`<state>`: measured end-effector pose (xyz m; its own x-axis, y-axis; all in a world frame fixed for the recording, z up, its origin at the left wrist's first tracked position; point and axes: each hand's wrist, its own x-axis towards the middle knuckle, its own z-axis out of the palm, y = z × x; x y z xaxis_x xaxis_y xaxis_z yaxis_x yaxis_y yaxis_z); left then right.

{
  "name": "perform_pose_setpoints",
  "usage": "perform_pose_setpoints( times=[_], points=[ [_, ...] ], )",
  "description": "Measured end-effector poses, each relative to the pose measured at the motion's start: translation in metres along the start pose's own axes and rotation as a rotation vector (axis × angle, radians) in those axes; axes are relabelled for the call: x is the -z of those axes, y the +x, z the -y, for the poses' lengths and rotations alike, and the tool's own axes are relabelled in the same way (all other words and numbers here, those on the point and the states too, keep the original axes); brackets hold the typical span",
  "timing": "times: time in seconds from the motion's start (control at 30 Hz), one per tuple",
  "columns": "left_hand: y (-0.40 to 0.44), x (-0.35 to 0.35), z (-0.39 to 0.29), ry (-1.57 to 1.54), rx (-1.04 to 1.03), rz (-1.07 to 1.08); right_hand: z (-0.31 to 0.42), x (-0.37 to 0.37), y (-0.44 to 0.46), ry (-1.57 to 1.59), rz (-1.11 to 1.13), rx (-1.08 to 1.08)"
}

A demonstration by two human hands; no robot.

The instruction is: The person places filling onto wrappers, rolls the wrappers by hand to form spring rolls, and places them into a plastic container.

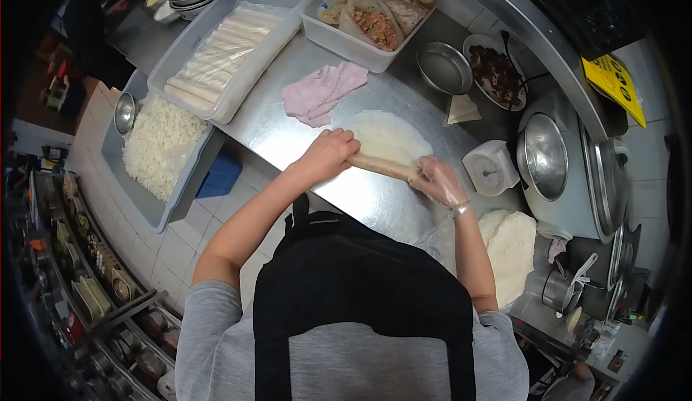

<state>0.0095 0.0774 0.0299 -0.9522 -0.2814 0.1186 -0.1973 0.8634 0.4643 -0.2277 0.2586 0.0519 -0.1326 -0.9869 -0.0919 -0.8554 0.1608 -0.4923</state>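
On the steel table lies a thin, round, pale wrapper [393, 133]. Its near edge is rolled around a brownish filling into a long spring roll [383, 166]. My left hand [328, 156] is bare, its fingers curled over the left end of the roll. At the right end, my right hand [438, 182], in a clear plastic glove, grips the roll between thumb and fingers. A pink cloth [324, 92] rests beyond my left hand. To the right of my right hand stands a white dial scale [491, 169], with a stack of pale wrappers [510, 249] nearer me.
At the back are a tub of finished rolls [223, 62] and a bin of bagged filling [346, 34]. A grey tub of white shreds [162, 148] stands left. Metal bowls [443, 69] and a dish of dark food [494, 73] sit at the right beneath a steel shelf edge [537, 47].
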Motion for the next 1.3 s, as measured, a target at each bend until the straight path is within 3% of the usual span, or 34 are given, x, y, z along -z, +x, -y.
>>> perform_pose_setpoints(
  times=[0.17, 0.23, 0.3, 0.4, 0.63, 0.7, 1.03, 1.2, 1.3],
  points=[
    [0.016, 0.004, -0.016, 0.021, -0.041, 0.051, -0.013, 0.006, 0.022, 0.159, -0.048, -0.068],
    [0.037, -0.02, -0.032, -0.064, -0.095, 0.067, -0.008, 0.011, 0.058, 0.168, -0.221, 0.113],
    [0.054, -0.042, -0.051, -0.151, -0.152, 0.072, -0.013, 0.002, 0.093, 0.332, -0.064, 0.121],
    [0.065, -0.064, -0.071, -0.09, -0.182, -0.008, -0.027, -0.016, 0.124, 0.236, 0.084, 0.102],
    [0.063, -0.073, -0.084, -0.093, -0.134, -0.041, -0.033, -0.02, 0.125, 0.291, 0.065, 0.176],
    [0.066, -0.082, -0.088, -0.105, -0.18, -0.098, -0.033, -0.017, 0.127, 0.242, 0.146, 0.133],
    [0.069, -0.099, -0.094, -0.097, -0.209, -0.132, -0.025, -0.019, 0.126, 0.264, 0.071, 0.162],
    [0.062, -0.076, -0.081, -0.097, -0.227, -0.104, -0.004, -0.005, 0.126, -0.014, 0.078, 0.104],
    [0.054, -0.073, -0.073, -0.003, -0.111, -0.074, 0.017, -0.013, 0.141, -0.023, 0.091, 0.089]
  ],
)
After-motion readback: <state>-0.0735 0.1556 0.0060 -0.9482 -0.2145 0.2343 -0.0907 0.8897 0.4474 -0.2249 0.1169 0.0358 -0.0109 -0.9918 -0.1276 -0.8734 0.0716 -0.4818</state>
